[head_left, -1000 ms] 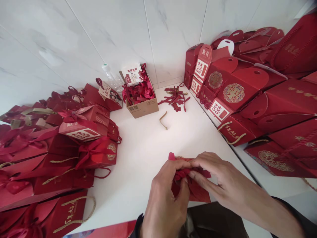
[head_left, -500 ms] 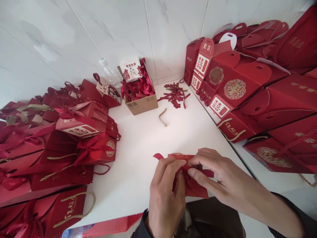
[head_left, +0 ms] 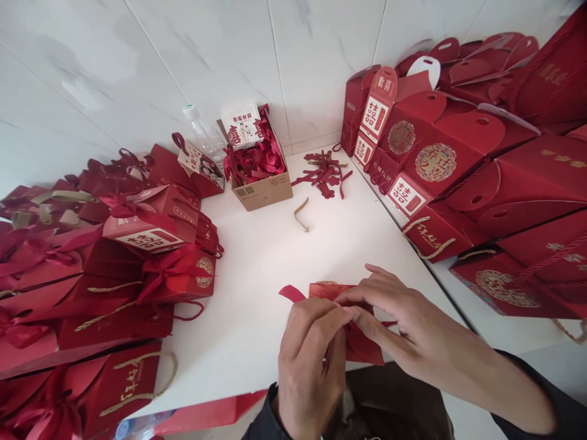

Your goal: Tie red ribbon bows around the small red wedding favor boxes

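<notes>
A small red box (head_left: 367,347) with a twisted gold cord along its far edge sits at the front edge of the white table. Over it, my left hand (head_left: 312,348) pinches red ribbon at the box's top. My right hand (head_left: 389,311) meets it there, thumb and forefinger pressed together on the same ribbon. One ribbon tail (head_left: 292,293) sticks out to the left of the box, and a thin end shows on the right under my right hand. The fingers hide the ribbon's middle.
Red gift boxes (head_left: 178,272) are piled at left, more (head_left: 435,162) at right. Behind stand a cardboard box (head_left: 263,197) of ribbons and a plastic bottle (head_left: 202,131). Red tie pieces (head_left: 326,174) and a gold strip (head_left: 300,214) lie on the white table (head_left: 257,256).
Both hands' fingertips have come together over the ribbon. The left ribbon tail has shifted slightly left, and less of the right tail shows.
</notes>
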Demonstrator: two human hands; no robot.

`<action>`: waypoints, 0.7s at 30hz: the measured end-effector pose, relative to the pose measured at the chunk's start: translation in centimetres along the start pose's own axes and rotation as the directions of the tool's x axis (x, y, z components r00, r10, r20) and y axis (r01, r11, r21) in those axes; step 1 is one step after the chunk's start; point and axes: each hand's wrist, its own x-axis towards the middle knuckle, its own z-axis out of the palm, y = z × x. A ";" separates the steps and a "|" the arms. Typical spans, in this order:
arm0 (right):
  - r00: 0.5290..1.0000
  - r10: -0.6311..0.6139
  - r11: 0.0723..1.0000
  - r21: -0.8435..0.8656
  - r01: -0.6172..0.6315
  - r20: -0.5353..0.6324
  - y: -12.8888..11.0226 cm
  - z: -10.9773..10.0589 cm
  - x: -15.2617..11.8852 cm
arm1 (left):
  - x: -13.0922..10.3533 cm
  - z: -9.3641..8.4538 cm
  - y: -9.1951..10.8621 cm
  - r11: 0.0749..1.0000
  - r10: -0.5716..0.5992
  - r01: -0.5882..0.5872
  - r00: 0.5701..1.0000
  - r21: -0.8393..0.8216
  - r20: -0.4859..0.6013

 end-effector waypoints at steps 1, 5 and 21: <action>1.000 0.001 1.000 0.007 -0.001 0.010 0.0 0.0 0.0 | -0.1 0.0 0.0 1.000 -0.007 0.007 1.000 0.022 -0.001; 0.999 0.029 0.999 0.032 -0.029 0.019 -0.2 -0.2 0.0 | -0.4 -0.1 0.1 0.984 -0.085 0.096 0.993 0.151 -0.076; 1.000 0.005 1.000 -0.001 -0.005 0.017 -0.1 -0.2 0.2 | -1.1 -1.4 -0.4 0.944 -0.222 0.221 0.975 0.244 -0.022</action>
